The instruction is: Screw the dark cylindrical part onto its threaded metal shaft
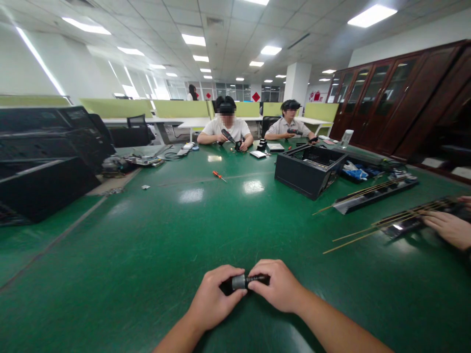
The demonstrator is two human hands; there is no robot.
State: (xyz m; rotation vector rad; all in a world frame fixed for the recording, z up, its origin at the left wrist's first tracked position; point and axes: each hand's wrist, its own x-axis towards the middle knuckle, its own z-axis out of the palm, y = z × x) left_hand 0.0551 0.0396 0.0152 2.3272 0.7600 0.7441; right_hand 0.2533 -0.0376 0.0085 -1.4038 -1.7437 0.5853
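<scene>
Near the table's front edge, a short dark cylindrical piece with a grey band (239,282) lies crosswise between my two hands. My left hand (217,294) is closed round its thicker left end, thumb below and fingers above. My right hand (277,284) pinches the narrower, ribbed right end between thumb and fingers. The fingertips of both hands almost meet at the middle of the piece. Its two ends are partly covered by my hands, and its exact kind does not show.
The green tabletop (154,245) carries an orange screwdriver (220,176), a black computer case (312,169) and dark trays with thin rods (353,240). Another person's hand (449,228) is at the right. Two people sit opposite, holding dark tools. Black cases (44,186) stand left.
</scene>
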